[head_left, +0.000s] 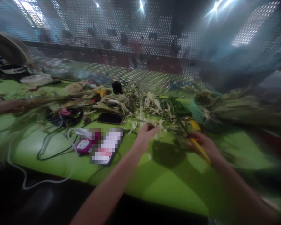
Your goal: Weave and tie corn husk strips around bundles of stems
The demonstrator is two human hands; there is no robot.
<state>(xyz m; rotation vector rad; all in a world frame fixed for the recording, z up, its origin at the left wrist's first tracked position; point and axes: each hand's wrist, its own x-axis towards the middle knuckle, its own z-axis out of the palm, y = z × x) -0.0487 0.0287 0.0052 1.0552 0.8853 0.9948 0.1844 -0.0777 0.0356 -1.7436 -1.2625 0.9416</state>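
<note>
My left hand [145, 136] is over the green tabletop [135, 178], fingers curled among pale dried plant scraps [152, 103]. What sits between its fingertips is too blurred to make out. To its right, my right hand [204, 145] is closed around a yellow-handled tool [201, 151] with a bit of red near its front. The tool's working end is hidden among dull green stems [179, 132] just left of that hand. A second yellow piece [195, 125] shows just above the right hand; whether it belongs to the tool I cannot tell.
A phone with a lit screen [107, 147], a purple box [84, 146] and a white cable [72, 170] lie left. Behind are a dark phone [110, 118] and a green mesh basket [198, 112] by long dried stalks [243, 107]. Another person's arm [4, 107] enters at far left.
</note>
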